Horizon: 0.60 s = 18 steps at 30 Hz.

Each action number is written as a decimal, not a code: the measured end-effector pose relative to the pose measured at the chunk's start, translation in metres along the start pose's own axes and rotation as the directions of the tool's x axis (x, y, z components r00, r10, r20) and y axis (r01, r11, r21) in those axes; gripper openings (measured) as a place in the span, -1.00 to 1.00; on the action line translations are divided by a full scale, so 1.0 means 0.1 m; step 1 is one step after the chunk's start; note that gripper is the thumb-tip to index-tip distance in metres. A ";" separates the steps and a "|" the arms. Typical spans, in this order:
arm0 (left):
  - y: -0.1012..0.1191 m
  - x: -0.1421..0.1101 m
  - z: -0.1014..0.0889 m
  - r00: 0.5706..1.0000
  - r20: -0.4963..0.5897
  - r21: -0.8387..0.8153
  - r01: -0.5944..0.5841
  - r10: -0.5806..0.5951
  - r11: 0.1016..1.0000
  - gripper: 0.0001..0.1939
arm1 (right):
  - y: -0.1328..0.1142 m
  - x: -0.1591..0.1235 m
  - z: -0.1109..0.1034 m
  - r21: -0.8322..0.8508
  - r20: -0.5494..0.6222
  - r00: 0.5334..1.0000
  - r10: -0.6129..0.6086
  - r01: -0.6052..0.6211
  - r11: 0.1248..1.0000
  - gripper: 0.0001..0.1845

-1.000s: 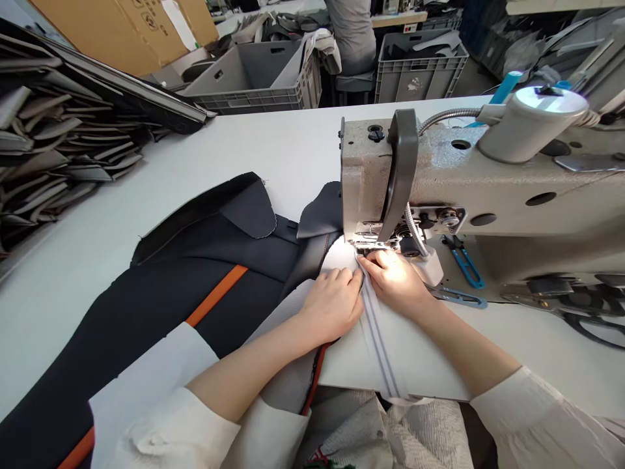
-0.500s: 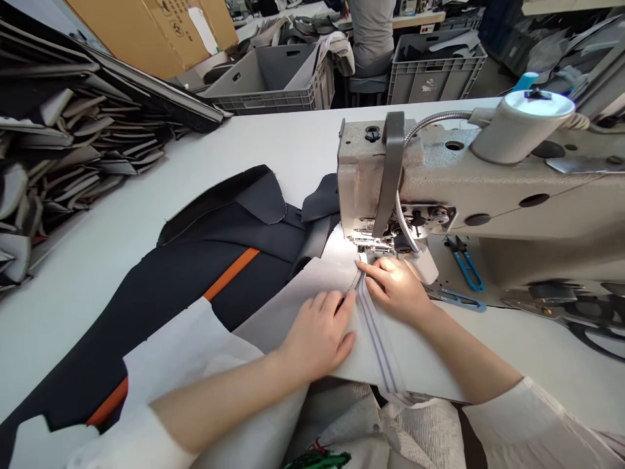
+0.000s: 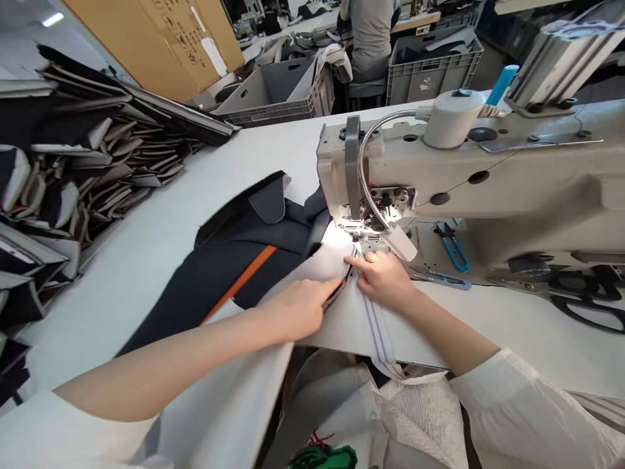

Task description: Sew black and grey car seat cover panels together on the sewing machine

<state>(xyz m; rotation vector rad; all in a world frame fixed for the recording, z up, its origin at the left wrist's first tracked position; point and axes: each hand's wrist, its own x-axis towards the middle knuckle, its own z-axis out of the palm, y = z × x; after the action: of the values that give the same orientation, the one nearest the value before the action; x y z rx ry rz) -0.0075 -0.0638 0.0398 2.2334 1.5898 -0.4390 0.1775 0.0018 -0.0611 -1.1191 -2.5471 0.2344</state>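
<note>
Taking the needle end of the sewing machine as the middle of the dial, the white surface spreads widest, on all sides. The sewing machine stands on it, its body running toward 3 o'clock. Dark cloth with an orange strip lies spread toward 8 o'clock, one corner folded over. Between 9 and 10 sits a heap of cut pieces, with a cardboard box behind it at 10. Beyond the surface, one grey crate is at 11 and another crate at 1, with a person in a grey top at 12.

Pale cloth comes up from 7 o'clock and reaches the needle end. The left hand, between 7 and 8, lies on its edge, index finger straight, the others curled; whether they pinch it, I cannot tell. The right hand, between 4 and 5, points its index finger onto the same edge, the rest folded in over striped tape; I cannot tell if they grip. The tape trails toward 6. Black scissors lie between 3 and 4, farther out than two blue snips. A small lamp shines at 3.
</note>
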 end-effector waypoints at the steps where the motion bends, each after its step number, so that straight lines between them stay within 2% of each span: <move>1: 0.08 0.02 -0.02 0.999 0.031 -0.022 -0.011 0.011 1.000 -0.35 | 0.01 0.00 -0.02 0.020 0.019 1.000 -0.021 0.021 1.000 -0.51; 4: 0.26 0.15 0.05 0.985 0.172 -0.023 -0.015 0.018 1.000 -0.26 | 0.09 -0.03 -0.06 0.117 0.051 0.993 -0.106 0.100 0.988 -0.54; 6: 0.27 0.21 0.11 0.977 0.213 -0.025 -0.013 0.018 1.000 -0.20 | 0.16 -0.03 -0.05 0.167 -0.021 0.999 -0.038 0.041 0.985 -0.53; 9: 0.20 0.24 0.13 0.976 0.216 -0.071 -0.019 0.034 0.997 -0.20 | 0.21 -0.01 0.03 0.146 -0.157 0.983 0.093 -0.070 0.987 -0.59; 13: 0.09 0.22 0.08 0.969 0.240 -0.188 -0.014 0.060 0.982 -0.20 | 0.15 0.05 0.14 0.118 -0.181 0.984 -0.003 0.025 0.993 -0.68; 18: 0.02 0.33 0.02 0.965 0.249 -0.251 -0.024 0.089 0.968 -0.17 | 0.09 0.07 0.20 0.120 -0.209 0.976 -0.060 0.086 0.989 -0.64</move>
<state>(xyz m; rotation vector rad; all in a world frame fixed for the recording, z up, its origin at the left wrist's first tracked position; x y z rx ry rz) 0.0047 -0.0377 0.0233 1.9422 1.3615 -0.4673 0.1716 0.0129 -0.0801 -0.9476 -2.3505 0.2466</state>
